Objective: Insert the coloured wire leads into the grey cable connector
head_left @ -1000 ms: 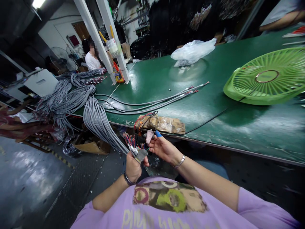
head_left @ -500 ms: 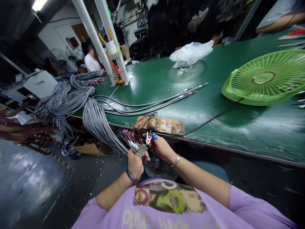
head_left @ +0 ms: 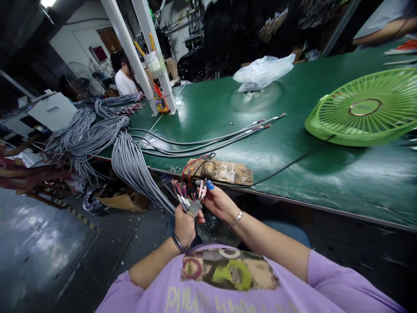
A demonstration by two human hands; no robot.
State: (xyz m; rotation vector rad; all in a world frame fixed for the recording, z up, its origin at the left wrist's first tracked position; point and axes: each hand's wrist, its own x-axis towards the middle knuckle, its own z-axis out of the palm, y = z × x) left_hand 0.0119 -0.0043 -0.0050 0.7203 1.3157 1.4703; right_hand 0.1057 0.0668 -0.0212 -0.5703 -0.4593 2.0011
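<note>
Below the table's front edge, my left hand [head_left: 185, 227] is closed round the ends of a bundle of grey cables [head_left: 135, 171]. Thin coloured wires [head_left: 180, 189] fan out of the stripped ends above its fingers. A grey piece [head_left: 194, 208], perhaps a finger cover or tape, shows at the thumb side. Close by on the right, my right hand [head_left: 220, 202] pinches a small pale pink clip [head_left: 202, 190], much like a clothespin, beside the wire tips. Something blue [head_left: 210, 185] covers the tip of its thumb.
A wooden block [head_left: 230, 172] with red and black leads lies at the edge of the green table [head_left: 276, 152]. Loose grey cables [head_left: 208, 145] stretch behind it. A green fan [head_left: 365, 108] stands right, a plastic bag [head_left: 263, 71] farther back. Another person [head_left: 124, 82] sits far left.
My right hand and the pink clip have shifted very slightly, the clip now turned a little. The left hand keeps its grip on the cables. The view has tilted slightly.
</note>
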